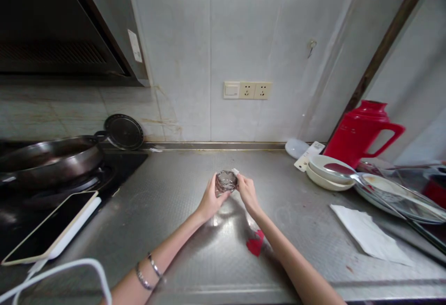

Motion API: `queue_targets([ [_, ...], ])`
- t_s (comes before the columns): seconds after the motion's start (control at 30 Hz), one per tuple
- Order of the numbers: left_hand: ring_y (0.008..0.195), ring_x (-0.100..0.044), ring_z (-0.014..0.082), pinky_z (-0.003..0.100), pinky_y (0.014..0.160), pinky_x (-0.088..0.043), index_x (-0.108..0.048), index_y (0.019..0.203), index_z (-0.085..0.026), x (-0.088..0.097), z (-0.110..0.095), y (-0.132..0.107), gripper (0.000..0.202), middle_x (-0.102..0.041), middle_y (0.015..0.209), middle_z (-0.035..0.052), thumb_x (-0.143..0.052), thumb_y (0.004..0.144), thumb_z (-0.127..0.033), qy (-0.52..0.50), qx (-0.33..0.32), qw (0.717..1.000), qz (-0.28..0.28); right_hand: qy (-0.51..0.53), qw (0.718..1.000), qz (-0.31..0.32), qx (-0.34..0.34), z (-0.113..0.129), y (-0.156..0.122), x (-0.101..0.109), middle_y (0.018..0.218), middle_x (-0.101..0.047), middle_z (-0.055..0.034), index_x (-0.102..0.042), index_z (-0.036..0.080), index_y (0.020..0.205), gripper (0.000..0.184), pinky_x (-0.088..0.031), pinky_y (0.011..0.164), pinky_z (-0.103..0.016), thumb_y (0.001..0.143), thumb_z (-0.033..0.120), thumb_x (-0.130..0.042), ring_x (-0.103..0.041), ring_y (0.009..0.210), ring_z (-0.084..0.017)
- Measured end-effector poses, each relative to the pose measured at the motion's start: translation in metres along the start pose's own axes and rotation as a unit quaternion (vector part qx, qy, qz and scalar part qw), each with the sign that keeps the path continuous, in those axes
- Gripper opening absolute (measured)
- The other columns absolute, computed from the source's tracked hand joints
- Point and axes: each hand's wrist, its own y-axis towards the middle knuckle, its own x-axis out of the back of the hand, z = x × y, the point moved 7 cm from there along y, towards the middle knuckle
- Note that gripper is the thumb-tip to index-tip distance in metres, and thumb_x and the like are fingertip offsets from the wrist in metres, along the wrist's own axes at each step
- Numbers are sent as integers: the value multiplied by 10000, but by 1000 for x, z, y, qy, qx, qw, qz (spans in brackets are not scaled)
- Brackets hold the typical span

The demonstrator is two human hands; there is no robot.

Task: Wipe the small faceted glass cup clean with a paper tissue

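Observation:
A small, round, see-through glass vessel (226, 181) with a wavy, patterned rim is held just above the middle of the steel counter. My left hand (212, 199) wraps round its left side and near side, thumb along the front. My right hand (246, 189) is closed at the vessel's right edge, with a bit of white tissue-like material (235, 171) poking out above the fingers. The hidden part of that white piece cannot be made out. Beneath my right forearm lies something clear with red heart-like shapes (255, 244) on it, partly covered.
Left: a pan (52, 158) on the black stove, a round dark lid (124, 131) against the wall, a phone (52, 226) with a white cable. Right: a red thermos jug (362, 133), stacked bowls (327, 184), plates with utensils (400, 195), a white paper sheet (371, 235).

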Motion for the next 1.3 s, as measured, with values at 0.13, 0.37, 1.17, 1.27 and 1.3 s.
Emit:
queue_targets([
  [0.13,1078,-572,255,398,922,-485,-441,1203,-155,7,-9,1,763,-539,1184,137,-804,550,-308,43,-6,999,-11,-20,1000,1,7,2,-1,-3,469,-366,43,-447,182,496,443,-221,463,-228,752,542,-459,-308,492,-97],
  [0.37,897,-624,215,385,816,-505,-359,1083,-180,12,-16,-3,709,-603,1009,86,-798,538,-299,111,3,992,-62,-63,997,-9,33,9,-15,-11,474,-387,33,-439,190,490,458,-234,484,-236,795,529,-396,-315,503,-110],
  [1.17,1139,-538,289,435,1000,-419,-450,1239,-133,7,3,3,849,-527,1240,165,-849,504,-283,61,2,998,-6,-111,991,-32,66,5,-9,-2,500,-370,32,-396,197,516,454,-221,485,-239,839,515,-364,-318,505,-112],
  [1.27,1042,-598,252,397,937,-471,-493,1167,-136,11,-5,7,757,-606,1130,124,-840,516,-306,36,5,999,-7,-100,991,-30,83,11,-15,-4,521,-370,31,-408,195,534,449,-239,497,-236,855,505,-359,-325,525,-114],
  [1.3,1011,-613,243,385,916,-483,-504,1151,-140,13,-6,8,735,-623,1098,112,-837,521,-316,37,10,999,-11,-100,991,-33,88,13,-17,-5,524,-368,31,-410,195,537,450,-243,500,-236,858,505,-356,-327,529,-115],
])
